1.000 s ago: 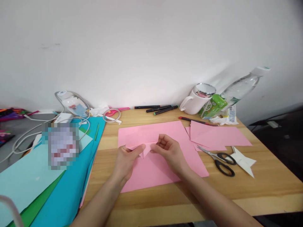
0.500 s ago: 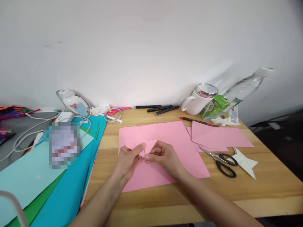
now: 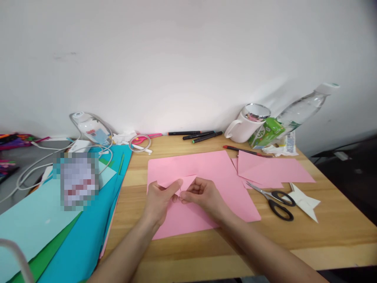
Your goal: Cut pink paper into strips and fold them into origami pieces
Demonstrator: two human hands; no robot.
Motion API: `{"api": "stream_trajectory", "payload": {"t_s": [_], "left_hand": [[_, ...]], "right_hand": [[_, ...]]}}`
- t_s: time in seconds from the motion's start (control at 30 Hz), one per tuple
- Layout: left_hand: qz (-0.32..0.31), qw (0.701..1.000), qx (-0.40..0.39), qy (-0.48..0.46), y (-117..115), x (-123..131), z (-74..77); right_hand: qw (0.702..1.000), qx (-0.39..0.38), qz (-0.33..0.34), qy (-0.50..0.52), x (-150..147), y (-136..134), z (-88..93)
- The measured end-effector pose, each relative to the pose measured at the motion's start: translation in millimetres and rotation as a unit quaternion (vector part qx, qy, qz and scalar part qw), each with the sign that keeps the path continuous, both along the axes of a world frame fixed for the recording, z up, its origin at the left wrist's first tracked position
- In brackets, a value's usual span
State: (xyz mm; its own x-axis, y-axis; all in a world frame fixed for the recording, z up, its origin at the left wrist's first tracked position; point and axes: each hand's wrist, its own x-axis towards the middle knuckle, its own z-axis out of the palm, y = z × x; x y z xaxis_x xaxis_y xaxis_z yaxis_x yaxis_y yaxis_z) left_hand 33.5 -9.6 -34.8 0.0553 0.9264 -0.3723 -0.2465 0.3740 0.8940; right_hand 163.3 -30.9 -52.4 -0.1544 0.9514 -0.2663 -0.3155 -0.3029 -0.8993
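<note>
“Wall (image 3: 188, 59) behind everything, pale grey, with faint smudges toward the left. And farther right?”

“Just darkness, too murky to name. Below, table (image 3: 182, 255) of light, banded wood.”

“On top?”

“To the left, blue sheet (image 3: 76, 239), partly under a paler one. At centre, large pink sheet (image 3: 235, 204), lying flat. Back right, clear bottle (image 3: 306, 104), tilted, near white mug (image 3: 244, 127) and green carton (image 3: 266, 133). Right of the pink, scissors (image 3: 268, 193), beside white paper shape (image 3: 304, 198).”

“And smaller?”

“Folded pink paper (image 3: 187, 182), above the middle of the large pink sheet, between left hand (image 3: 157, 202) and right hand (image 3: 206, 194).”

“Fingers?”

“On the left, thumb pressed on top, others mostly hidden underneath. On the right, thumb and forefinger pinching the near tip, the rest curled. Impossible to tell how many layers between.”

“Danger?”

“Crooked crease, most likely, from a slipping left thumb or an uneven right-hand pull. Perhaps a crumpled tip, from too hard a pinch. Also easy to misjudge edges, pink over pink.”
</note>
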Motion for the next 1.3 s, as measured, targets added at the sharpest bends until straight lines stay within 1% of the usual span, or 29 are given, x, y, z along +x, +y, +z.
{"api": "stream_trajectory", "payload": {"t_s": [0.13,0.43,0.63,0.83,1.03,1.3], "left_hand": [[0.004,1.0,0.015,0.002,-0.3,0.4,0.8],[0.019,1.0,0.014,0.003,-0.2,1.7,0.0],[0.001,1.0,0.012,0.004,0.5,1.2,0.8],[-0.018,1.0,0.02,-0.007,0.8,-0.9,-4.1],[-0.013,1.0,0.013,-0.005,1.0,-0.6,-4.4],[0.002,1.0,0.003,0.001,0.9,1.4,-0.6]], "right_hand": [[1.0,-0.001,0.001,0.012,-0.2,-0.3,0.7],[0.998,-0.002,-0.052,-0.029,-0.7,-0.8,2.8],[0.998,0.011,-0.052,-0.041,0.9,-1.1,1.5],[0.997,0.012,-0.051,-0.054,1.4,-0.8,2.5],[0.997,0.013,-0.043,-0.06,1.6,-1.3,4.0],[0.998,-0.012,-0.056,-0.025,2.4,1.3,3.2]]}}
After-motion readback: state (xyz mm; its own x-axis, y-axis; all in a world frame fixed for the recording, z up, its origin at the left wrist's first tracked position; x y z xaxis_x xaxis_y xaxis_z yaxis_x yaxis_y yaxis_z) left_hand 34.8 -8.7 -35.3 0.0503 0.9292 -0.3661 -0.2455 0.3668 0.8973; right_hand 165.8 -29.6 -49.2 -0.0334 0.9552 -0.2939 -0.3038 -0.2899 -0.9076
